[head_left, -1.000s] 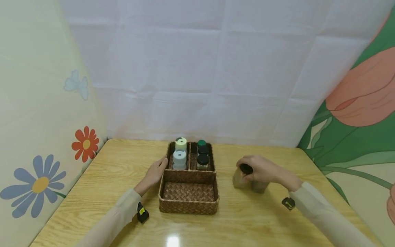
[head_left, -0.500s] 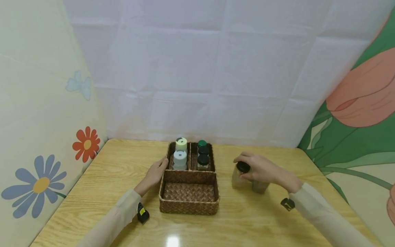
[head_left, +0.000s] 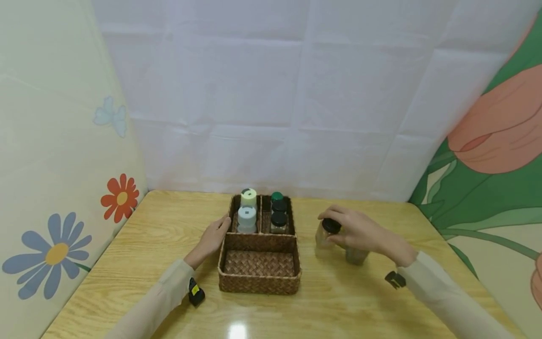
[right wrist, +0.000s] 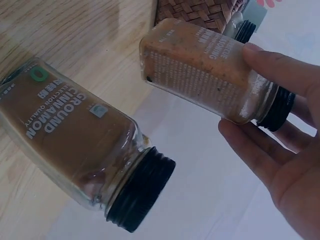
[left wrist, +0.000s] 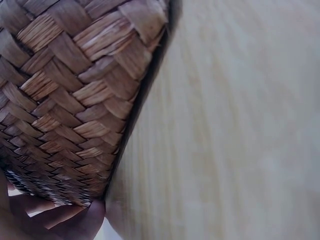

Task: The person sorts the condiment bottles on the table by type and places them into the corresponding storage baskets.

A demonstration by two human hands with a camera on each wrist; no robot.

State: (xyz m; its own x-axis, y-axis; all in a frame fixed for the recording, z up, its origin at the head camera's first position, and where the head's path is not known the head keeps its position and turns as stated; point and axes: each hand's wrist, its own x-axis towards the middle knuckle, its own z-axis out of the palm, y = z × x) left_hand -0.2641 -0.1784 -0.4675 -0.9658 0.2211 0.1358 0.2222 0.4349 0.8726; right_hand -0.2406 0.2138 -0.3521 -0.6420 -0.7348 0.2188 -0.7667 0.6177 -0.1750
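My left hand (head_left: 213,237) rests against the left outer side of a brown woven basket (head_left: 259,285), fingertips at its rim. In the left wrist view, its fingers (left wrist: 75,220) touch the bottom end of the woven wall. My right hand (head_left: 357,230) holds a clear seasoning jar (right wrist: 200,70) with a black lid, thumb on one side and fingers on the other around its shoulder. Its contents are orange-brown with darker specks. Close by stands a ground cinnamon jar (right wrist: 75,135), also black-lidded; in the head view it is partly hidden under the right hand.
The basket's back left compartment holds a yellow-topped container (head_left: 248,197) and a white-capped one (head_left: 247,215). Its back right one holds a green-capped jar (head_left: 277,196) and two black-lidded jars (head_left: 278,219). White cloth (head_left: 254,94) hangs behind the wooden table (head_left: 182,207).
The right hand has shifted slightly left with the seasoning jar, away from the cinnamon jar, which stays in place. The left hand and basket have hardly moved.
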